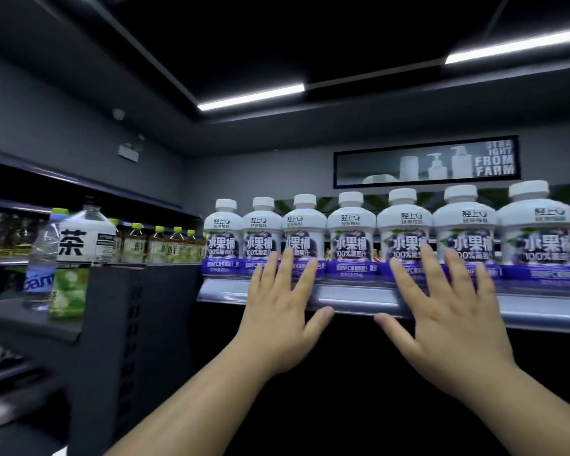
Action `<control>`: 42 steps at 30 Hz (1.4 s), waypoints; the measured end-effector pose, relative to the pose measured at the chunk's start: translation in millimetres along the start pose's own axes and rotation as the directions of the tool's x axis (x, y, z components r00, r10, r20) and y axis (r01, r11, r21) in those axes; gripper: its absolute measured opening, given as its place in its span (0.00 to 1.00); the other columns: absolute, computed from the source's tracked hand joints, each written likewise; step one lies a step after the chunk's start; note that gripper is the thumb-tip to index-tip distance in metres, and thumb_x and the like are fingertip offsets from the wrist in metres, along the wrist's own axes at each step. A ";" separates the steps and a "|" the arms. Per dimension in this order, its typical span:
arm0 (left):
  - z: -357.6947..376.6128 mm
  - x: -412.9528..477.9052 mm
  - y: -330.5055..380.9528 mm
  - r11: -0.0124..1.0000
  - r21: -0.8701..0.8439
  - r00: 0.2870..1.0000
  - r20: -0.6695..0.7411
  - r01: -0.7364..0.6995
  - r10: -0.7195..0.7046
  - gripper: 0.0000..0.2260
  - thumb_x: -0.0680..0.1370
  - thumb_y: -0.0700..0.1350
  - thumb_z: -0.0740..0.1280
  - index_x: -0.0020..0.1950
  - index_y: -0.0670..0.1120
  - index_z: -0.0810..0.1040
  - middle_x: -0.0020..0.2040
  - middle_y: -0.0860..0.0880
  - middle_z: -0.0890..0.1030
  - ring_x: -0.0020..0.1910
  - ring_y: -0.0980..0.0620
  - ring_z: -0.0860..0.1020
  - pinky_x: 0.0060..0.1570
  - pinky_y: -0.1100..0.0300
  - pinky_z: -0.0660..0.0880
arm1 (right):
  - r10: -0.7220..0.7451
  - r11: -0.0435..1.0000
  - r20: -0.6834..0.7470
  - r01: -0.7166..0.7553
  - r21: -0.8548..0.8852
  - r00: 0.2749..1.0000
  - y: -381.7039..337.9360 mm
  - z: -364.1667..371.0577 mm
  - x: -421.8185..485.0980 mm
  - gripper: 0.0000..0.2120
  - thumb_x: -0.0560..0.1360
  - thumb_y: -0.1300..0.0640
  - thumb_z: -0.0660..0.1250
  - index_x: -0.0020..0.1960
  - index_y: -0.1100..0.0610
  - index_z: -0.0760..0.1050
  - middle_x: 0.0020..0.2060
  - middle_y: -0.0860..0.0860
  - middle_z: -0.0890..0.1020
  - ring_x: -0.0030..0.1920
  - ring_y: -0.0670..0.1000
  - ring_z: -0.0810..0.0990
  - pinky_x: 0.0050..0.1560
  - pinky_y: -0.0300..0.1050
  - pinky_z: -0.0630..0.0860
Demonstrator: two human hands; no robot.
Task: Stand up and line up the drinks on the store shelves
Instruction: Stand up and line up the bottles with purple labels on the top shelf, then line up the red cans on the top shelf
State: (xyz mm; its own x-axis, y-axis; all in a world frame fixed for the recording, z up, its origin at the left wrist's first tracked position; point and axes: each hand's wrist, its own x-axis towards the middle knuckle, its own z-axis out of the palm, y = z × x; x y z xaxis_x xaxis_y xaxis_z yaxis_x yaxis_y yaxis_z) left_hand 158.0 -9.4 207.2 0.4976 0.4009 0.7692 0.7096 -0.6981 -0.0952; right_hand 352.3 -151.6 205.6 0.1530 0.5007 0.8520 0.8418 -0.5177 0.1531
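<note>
I see juice bottles (pixel 351 238) upright, rowed on far shelf (pixel 359 299) | left hand (pixel 277 311), right hand (pixel 441 311) spread flat, fingertips at labels | likely full, heavy, slick plastic; I'd push low on bodies.

Juice bottles (pixel 351 238) wall the shelf (pixel 359 299); space above.

Seven white bottles (pixel 351 238) stand upright in a neat row on the shelf (pixel 359 299), purple labels facing out. Both hands are flat with fingers spread: left hand (pixel 278 311) in front of bottles two and three, right hand (pixel 448 311) in front of five and six. Off to the left, a tea bottle (pixel 76 255) and a water bottle (pixel 42 268) stand on a side shelf (pixel 14 319).
</note>
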 end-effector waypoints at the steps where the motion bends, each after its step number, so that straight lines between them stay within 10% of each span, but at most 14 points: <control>1: 1.7 -0.1 -2.9 1.000 -0.004 1.000 0.019 -0.007 0.007 0.38 0.72 0.71 0.38 0.79 0.58 0.38 0.80 0.47 0.36 0.78 0.48 0.34 0.76 0.46 0.37 | 0.007 1.000 0.007 -0.007 -0.014 1.000 -0.1 0.6 0.7 0.38 0.74 0.28 0.49 0.74 0.50 0.72 0.72 0.61 0.72 0.72 0.67 0.68 0.68 0.73 0.62; 15: 4.5 2.7 44.7 0.973 -0.084 0.974 -0.094 -0.214 0.206 0.35 0.75 0.70 0.44 0.80 0.59 0.47 0.81 0.46 0.44 0.80 0.45 0.43 0.75 0.41 0.38 | 0.001 1.000 0.016 -0.001 -0.013 1.000 41.1 -7.9 -28.9 0.38 0.76 0.28 0.47 0.78 0.48 0.64 0.76 0.61 0.65 0.76 0.64 0.62 0.73 0.66 0.52; 24: -12.6 41.5 179.5 0.924 -0.174 0.935 -0.167 -0.341 0.314 0.35 0.74 0.70 0.45 0.79 0.61 0.42 0.81 0.50 0.39 0.78 0.49 0.39 0.75 0.47 0.38 | 0.124 0.992 0.110 -0.127 0.022 0.986 144.3 -47.9 -43.8 0.43 0.68 0.26 0.37 0.81 0.40 0.41 0.81 0.54 0.40 0.80 0.57 0.38 0.78 0.60 0.38; 30: -24.7 73.0 263.7 0.920 -0.225 0.943 -0.159 -0.322 0.291 0.36 0.74 0.70 0.51 0.79 0.59 0.47 0.81 0.50 0.44 0.79 0.47 0.45 0.77 0.46 0.45 | 0.159 0.972 0.107 -0.175 0.158 0.981 229.2 -73.5 -43.3 0.37 0.78 0.35 0.60 0.81 0.41 0.47 0.81 0.50 0.45 0.80 0.53 0.43 0.79 0.57 0.46; 38: -50.6 113.6 323.8 0.970 -0.125 0.941 -0.296 -0.207 0.163 0.31 0.76 0.62 0.61 0.77 0.56 0.59 0.75 0.52 0.67 0.77 0.45 0.56 0.75 0.41 0.47 | 0.009 0.944 0.071 -0.032 0.329 0.997 288.9 -75.0 -36.1 0.36 0.78 0.40 0.65 0.80 0.44 0.53 0.80 0.49 0.54 0.79 0.51 0.50 0.78 0.54 0.52; 42: -72.8 141.4 327.2 0.977 -0.115 0.979 -0.116 -0.180 0.166 0.29 0.78 0.54 0.61 0.78 0.61 0.56 0.78 0.53 0.63 0.79 0.48 0.50 0.74 0.37 0.38 | -0.049 0.905 0.009 0.041 0.424 0.999 291.1 -72.3 -31.7 0.34 0.78 0.45 0.67 0.79 0.46 0.57 0.78 0.49 0.59 0.77 0.50 0.55 0.76 0.50 0.56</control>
State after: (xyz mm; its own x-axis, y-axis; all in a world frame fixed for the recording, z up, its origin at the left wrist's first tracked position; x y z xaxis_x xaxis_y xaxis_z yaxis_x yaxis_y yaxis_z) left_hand 424.2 -224.3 330.8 0.5476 0.2076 0.8106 0.5467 -0.8221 -0.1588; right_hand 555.0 -368.4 259.3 0.1158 0.5317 0.8390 0.9874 -0.1534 -0.0390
